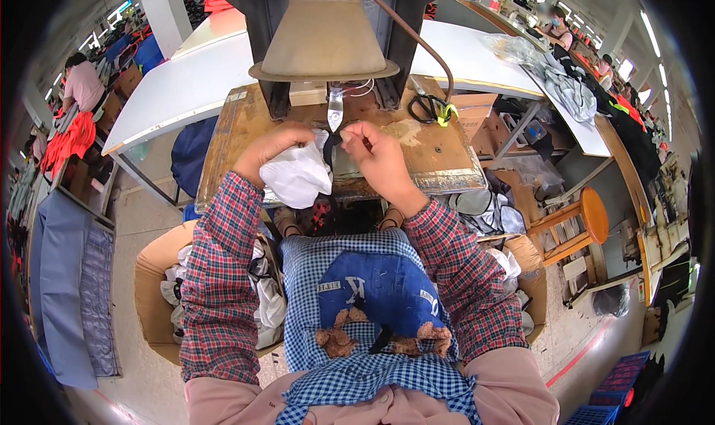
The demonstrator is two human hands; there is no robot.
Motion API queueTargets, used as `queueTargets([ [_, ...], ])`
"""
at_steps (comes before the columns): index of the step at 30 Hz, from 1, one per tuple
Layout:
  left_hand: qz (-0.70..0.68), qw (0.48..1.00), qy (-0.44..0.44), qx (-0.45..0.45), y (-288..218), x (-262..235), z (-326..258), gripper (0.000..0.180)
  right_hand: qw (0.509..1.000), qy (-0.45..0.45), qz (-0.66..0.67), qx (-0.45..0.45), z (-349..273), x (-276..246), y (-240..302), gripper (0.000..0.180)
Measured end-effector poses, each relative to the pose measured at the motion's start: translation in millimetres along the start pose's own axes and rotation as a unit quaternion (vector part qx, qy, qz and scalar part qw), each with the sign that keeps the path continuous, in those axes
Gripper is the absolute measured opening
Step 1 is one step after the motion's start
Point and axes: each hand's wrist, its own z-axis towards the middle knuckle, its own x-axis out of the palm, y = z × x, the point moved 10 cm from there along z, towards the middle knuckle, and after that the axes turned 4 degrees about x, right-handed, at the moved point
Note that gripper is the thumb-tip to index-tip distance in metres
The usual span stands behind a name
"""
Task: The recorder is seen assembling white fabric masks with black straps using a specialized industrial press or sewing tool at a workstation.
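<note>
The left hand (281, 148) is in the head view, just left of the metal tip (335, 111); its fingers curl over and grip a bunched white cloth (298, 178), which hangs below and left of that tip. The right hand (372, 153) is just right of and below the tip, thumb and fingertips drawn together in a pinch. A black strip (328, 151) stands between the 2 hands, directly under the tip, but whether the pinch has hold of its end I cannot tell.

Above the tip is a wide conical housing (320, 42); beneath it, the worn wooden table (238, 123). Black-handled scissors (426, 111) lie right of the tip.

The clearest risk, I judge, is to the fingertips: if the tip came down while they sit this near, it could catch them. A slack pinch might let the strip skew out of line with the tip. The loose cloth, if its folds rode up under the tip, could get caught too.
</note>
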Motion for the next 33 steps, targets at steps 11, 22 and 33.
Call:
queueTargets([
  [11,-0.069,0.995,0.012,-0.069,-1,11,3,0.034,0.998,0.035,-0.008,0.044,4,2,-2,0.013],
  [22,-0.142,0.974,-0.097,-0.145,7,8,8,0.012,0.998,0.029,0.008,0.063,3,-1,-2,0.014],
  [33,-0.094,0.967,-0.159,-0.175,9,-2,2,0.046,0.994,0.035,0.048,0.09,5,0,-14,0.016],
])
